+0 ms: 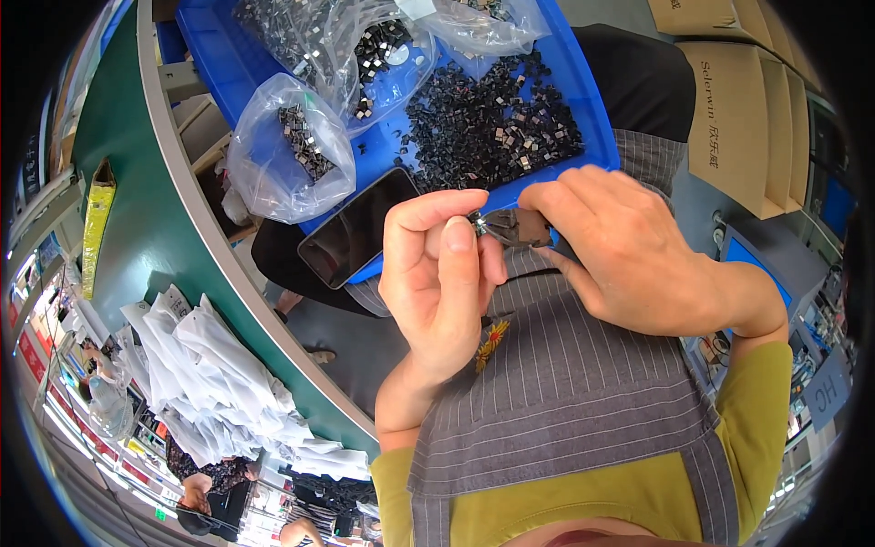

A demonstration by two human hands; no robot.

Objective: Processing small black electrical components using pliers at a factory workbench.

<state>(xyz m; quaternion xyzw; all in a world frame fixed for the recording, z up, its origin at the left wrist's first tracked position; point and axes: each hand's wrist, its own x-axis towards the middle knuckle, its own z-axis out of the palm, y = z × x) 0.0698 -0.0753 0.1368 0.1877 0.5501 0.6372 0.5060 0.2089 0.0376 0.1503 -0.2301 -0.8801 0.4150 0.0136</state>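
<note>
In front of my apron, my left hand [442, 283] pinches a small shiny metallic part [477, 221] between thumb and fingertips. My right hand [620, 246] is closed on a dark tapered tool [517, 227], its narrow end touching or very near that part. The tool's exact kind is hard to make out. Just beyond both hands lies a blue tray [591, 77] with a heap of small black and metallic pieces [492, 118]. A dark-screened phone [357, 228] rests at the tray's near left corner, beside my left hand.
Clear plastic bags [292, 150] of small parts sit in the tray. Left is a green table [128, 237] with white plastic bags [205, 365] and a yellow-wrapped strip [98, 228]. Cardboard boxes [738, 128] stand far right. Another person [205, 492] is at lower left.
</note>
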